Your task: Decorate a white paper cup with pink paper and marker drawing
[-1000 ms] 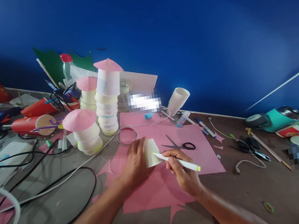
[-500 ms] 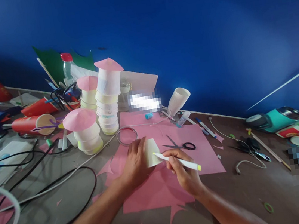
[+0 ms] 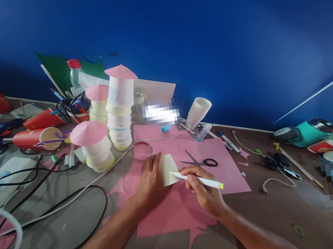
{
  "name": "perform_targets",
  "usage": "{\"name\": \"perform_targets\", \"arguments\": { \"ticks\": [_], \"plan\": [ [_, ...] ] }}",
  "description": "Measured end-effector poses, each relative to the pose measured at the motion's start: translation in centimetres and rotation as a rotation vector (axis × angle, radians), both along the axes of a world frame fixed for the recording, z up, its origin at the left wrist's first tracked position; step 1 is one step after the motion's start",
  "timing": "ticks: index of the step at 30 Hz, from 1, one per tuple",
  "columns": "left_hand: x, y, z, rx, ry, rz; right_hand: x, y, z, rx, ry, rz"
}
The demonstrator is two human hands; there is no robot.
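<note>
On the pink paper sheet (image 3: 180,210) lie black-handled scissors (image 3: 200,162) and a pale cream cup (image 3: 168,169), beside it a white marker (image 3: 198,179) tipped yellow-green — behind the sheet, cream cup stacks (image 3: 119,119) capped pink, against a deep blue wall (image 3: 202,30).

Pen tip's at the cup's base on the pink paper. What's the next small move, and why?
Probably slide the pen a little further around the cup. The left hand pins the upturned cup on the pink paper, and the right hand has the tip at its rim, as if tracing.
</note>
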State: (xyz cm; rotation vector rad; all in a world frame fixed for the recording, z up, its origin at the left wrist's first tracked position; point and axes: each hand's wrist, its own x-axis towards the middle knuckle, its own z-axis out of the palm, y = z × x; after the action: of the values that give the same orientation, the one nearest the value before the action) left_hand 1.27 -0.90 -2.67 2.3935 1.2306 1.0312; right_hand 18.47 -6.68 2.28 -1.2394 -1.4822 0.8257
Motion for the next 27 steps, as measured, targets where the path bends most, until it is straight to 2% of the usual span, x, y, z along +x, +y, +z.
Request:
{"name": "perform_targets", "arguments": {
  "ticks": [6, 15, 21, 27],
  "plan": [
    [-0.09, -0.07, -0.19, -0.004, -0.009, -0.008, 0.17, 0.29, -0.68, -0.037, 0.091, -0.101],
    [-0.06, 0.02, -0.28, 0.007, 0.002, -0.003, 0.02, 0.24, -0.48, -0.025, 0.060, -0.080],
    [-0.11, -0.03, -0.34, -0.015, 0.019, 0.007, 0.13, 0.31, -0.62, -0.024, 0.050, -0.123],
    [-0.09, -0.06, -0.13, 0.002, 0.017, 0.000, 0.09, -0.07, -0.61, -0.056, 0.066, -0.074]
  ]
}}
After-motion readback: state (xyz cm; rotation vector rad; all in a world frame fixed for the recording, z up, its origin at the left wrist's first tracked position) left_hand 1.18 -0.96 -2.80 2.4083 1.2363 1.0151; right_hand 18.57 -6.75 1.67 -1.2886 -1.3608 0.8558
